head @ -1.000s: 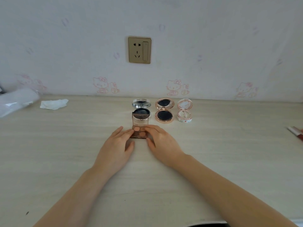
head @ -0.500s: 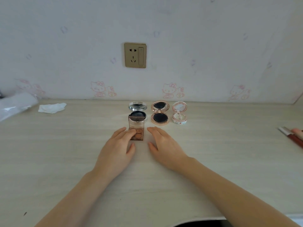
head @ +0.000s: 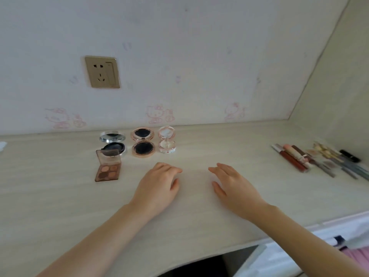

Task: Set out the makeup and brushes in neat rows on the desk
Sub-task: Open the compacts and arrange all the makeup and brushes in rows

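Both hands empty, palms down over the desk [head: 60, 196]; left hand [head: 157, 186] fingers loosely curled, holding nothing; right hand [head: 233, 186] fingers relaxed and spread, holding nothing, nearer the pile [head: 319, 159] of tubes and brushes at far right; pile lies jumbled, items touching and overlapping, blurred so exact count unclear. Back row near the wall: silver compact [head: 113, 143], rose-gold compact [head: 142, 143], clear compact [head: 167, 141], all open, side by side; palette [head: 107, 168] open just in front of the silver compact, lid tilted up and overlapping it in view. Judgement: next step likely a tube or brush from the pile; these look light, stiff, smooth plastic, prone to roll; pinch mid-shaft, one at a time, lift rather than drag to avoid scattering neighbours; bristle ends soft, avoid gripping there; open compacts hinged and fragile, mirrors and pressed powder could crack if knocked.
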Motion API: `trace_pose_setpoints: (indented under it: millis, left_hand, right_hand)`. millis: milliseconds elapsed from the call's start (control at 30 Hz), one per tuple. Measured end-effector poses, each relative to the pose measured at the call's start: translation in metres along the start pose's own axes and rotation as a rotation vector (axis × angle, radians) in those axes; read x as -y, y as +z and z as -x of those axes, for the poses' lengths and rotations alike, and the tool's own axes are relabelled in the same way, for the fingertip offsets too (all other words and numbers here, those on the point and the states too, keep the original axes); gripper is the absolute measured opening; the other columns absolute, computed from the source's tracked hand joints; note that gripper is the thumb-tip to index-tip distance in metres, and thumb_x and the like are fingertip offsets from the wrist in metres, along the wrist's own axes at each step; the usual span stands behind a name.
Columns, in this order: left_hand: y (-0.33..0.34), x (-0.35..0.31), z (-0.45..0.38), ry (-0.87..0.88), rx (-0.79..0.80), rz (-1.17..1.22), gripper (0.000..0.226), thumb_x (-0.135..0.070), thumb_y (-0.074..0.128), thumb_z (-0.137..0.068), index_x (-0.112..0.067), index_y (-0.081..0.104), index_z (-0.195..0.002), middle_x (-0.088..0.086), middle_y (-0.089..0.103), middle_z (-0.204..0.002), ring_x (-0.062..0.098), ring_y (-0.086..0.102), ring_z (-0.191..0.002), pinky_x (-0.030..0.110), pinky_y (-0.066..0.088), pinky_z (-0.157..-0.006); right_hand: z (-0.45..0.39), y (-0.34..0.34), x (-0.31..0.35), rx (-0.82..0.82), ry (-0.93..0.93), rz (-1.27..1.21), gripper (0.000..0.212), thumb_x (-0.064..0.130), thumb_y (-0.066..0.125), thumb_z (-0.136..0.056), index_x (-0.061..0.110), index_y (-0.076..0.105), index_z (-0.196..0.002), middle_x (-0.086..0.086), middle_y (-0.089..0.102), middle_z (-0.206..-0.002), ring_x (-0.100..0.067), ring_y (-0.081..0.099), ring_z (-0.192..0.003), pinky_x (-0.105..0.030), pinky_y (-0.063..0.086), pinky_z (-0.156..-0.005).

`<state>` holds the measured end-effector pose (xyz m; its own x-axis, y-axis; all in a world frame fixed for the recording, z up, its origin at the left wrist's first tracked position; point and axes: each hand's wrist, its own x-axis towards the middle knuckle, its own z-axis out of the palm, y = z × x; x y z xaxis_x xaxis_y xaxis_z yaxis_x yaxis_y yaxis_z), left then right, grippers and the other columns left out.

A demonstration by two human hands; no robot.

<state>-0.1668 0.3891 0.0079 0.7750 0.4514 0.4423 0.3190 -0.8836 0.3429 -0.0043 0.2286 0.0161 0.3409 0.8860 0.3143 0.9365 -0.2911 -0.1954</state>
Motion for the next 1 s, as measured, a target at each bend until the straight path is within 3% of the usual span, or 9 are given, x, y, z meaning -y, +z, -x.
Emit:
trace_pose_setpoints:
  millis: [200, 467, 667, 833, 1000]
  left_hand:
    - [0.054, -0.068, -0.037, 0.144, 0.052, 0.086, 0.034, -0.019, 0.053, -0.09, -0.019, 0.062, -0.122, -0.004, 0.065, -0.116, 0.014, 0.048, -0.118, 0.028, 0.042, -0.094]
    - [0.116, -0.153, -0.092, 0.301, 0.096, 0.161, 0.029, -0.019, 0.052, -0.089, -0.02, 0.066, -0.115, -0.002, 0.068, -0.112, 0.018, 0.053, -0.112, 0.032, 0.044, -0.092]
    - [0.151, -0.206, -0.144, 0.343, 0.113, 0.204, 0.025, -0.019, 0.053, -0.089, -0.02, 0.068, -0.108, -0.002, 0.069, -0.106, 0.021, 0.054, -0.107, 0.034, 0.047, -0.085]
    - [0.174, -0.243, -0.19, 0.338, 0.108, 0.233, 0.02, -0.022, 0.052, -0.089, -0.022, 0.069, -0.101, -0.003, 0.067, -0.097, 0.022, 0.052, -0.102, 0.032, 0.045, -0.074]
    - [0.199, -0.27, -0.233, 0.323, 0.172, 0.17, 0.025, -0.026, 0.049, -0.092, -0.018, 0.067, -0.108, 0.002, 0.067, -0.103, 0.023, 0.051, -0.108, 0.036, 0.048, -0.08]
  right_hand:
    - [0.043, -0.031, -0.069, -0.069, 0.105, 0.128, 0.036, 0.009, 0.071, -0.081, 0.006, 0.066, -0.117, -0.015, 0.066, -0.115, -0.031, 0.062, -0.113, -0.037, 0.054, -0.084]
    - [0.082, -0.061, -0.158, -0.066, 0.302, 0.175, 0.037, 0.023, 0.055, -0.094, 0.014, 0.056, -0.129, -0.005, 0.059, -0.129, -0.02, 0.049, -0.127, -0.032, 0.046, -0.096]
    - [0.081, -0.087, -0.218, -0.024, 0.441, 0.162, 0.038, 0.026, 0.05, -0.095, 0.017, 0.052, -0.132, -0.003, 0.054, -0.132, -0.022, 0.046, -0.125, -0.035, 0.042, -0.101]
    - [0.069, -0.107, -0.262, -0.023, 0.528, 0.185, 0.034, 0.026, 0.05, -0.093, 0.018, 0.055, -0.126, -0.007, 0.06, -0.122, -0.028, 0.054, -0.114, -0.038, 0.048, -0.088]
    - [0.043, -0.113, -0.302, 0.025, 0.585, 0.171, 0.031, 0.021, 0.05, -0.092, 0.012, 0.058, -0.121, -0.01, 0.064, -0.115, -0.029, 0.059, -0.105, -0.024, 0.037, -0.075]
